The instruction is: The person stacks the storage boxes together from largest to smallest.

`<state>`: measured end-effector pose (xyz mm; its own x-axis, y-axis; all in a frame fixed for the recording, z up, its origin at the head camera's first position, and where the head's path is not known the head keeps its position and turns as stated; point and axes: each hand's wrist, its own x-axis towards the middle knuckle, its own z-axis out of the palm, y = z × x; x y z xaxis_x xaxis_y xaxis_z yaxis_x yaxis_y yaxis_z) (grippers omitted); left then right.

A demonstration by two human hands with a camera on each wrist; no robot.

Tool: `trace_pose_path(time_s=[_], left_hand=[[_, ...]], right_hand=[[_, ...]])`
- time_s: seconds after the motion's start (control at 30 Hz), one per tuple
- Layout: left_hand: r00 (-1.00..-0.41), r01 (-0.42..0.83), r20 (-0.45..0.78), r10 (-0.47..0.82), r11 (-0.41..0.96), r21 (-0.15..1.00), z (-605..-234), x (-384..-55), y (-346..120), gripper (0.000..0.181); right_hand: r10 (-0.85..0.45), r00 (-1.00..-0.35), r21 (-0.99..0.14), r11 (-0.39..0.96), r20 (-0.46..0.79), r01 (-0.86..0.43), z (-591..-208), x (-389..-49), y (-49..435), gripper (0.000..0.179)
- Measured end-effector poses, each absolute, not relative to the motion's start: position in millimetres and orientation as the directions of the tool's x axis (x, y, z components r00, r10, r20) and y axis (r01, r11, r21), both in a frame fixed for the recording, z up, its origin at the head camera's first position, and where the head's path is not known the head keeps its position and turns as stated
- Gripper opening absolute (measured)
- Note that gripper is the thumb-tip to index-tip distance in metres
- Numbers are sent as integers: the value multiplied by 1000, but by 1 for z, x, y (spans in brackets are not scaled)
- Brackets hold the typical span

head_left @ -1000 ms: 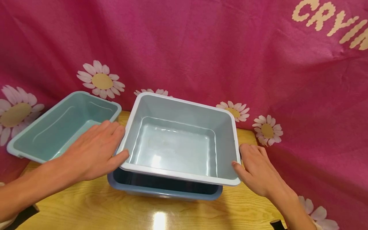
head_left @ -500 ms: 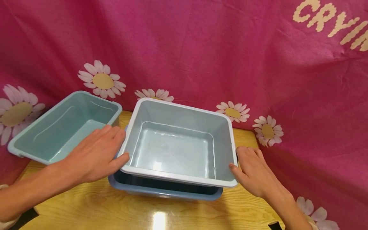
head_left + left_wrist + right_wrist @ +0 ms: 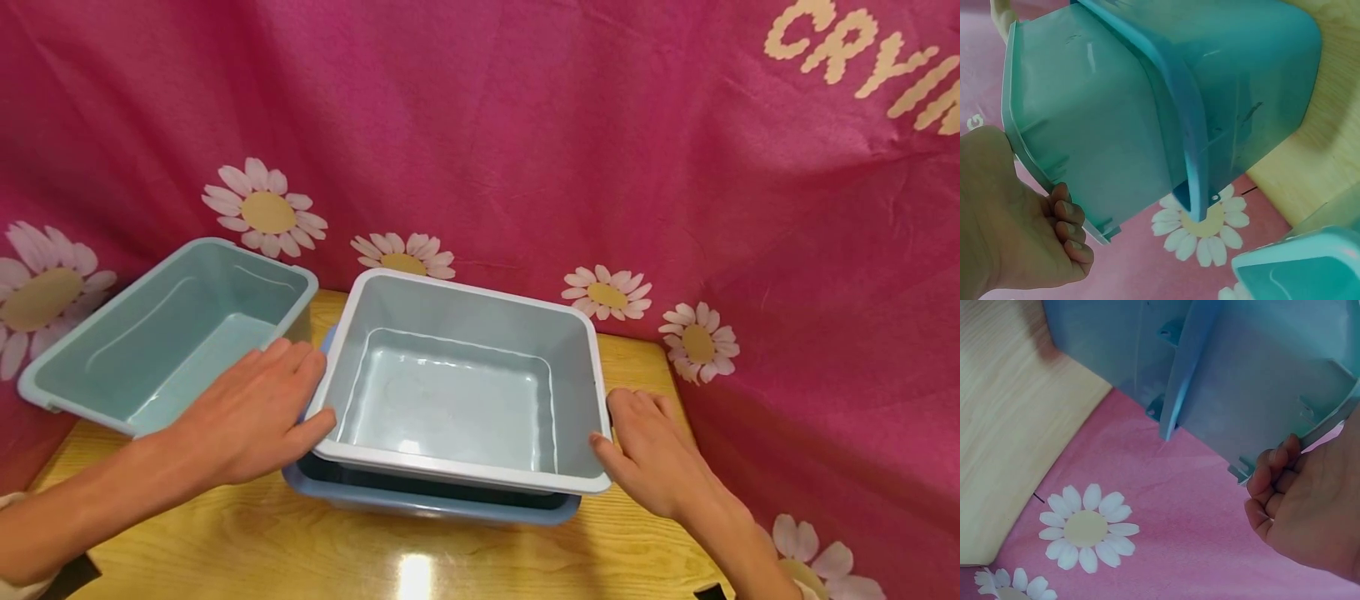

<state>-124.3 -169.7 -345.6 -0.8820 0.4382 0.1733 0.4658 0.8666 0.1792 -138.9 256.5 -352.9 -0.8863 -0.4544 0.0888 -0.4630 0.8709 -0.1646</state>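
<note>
Both hands hold a light grey plastic bin by its two short sides. The left hand grips the left rim, its fingers curled under the edge in the left wrist view. On the opposite rim, the right hand has its thumb over the top and its fingers bent beneath. The grey bin sits partly inside a blue bin, slightly turned against it. Most of the blue bin's interior is hidden; its front rim shows below. Both wrist views show the grey bin's lower walls inside the blue bin.
A pale green bin stands at the left, angled, beside the left forearm. The wooden table carries the bins. A pink cloth with daisies hangs behind the table and along its right side.
The grey bin has sunk lower into the blue bin and shifted slightly left at its right end. The right hand has moved down and left with it; the left hand has barely moved.
</note>
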Motion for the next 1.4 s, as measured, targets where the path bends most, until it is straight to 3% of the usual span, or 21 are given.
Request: trace_pose_path(time_s=[1.4], left_hand=[[-898, 439, 136, 419, 871, 219, -380, -123, -174, 25]], right_hand=[[-461, -884, -163, 869, 75, -467, -389, -143, 252, 18]])
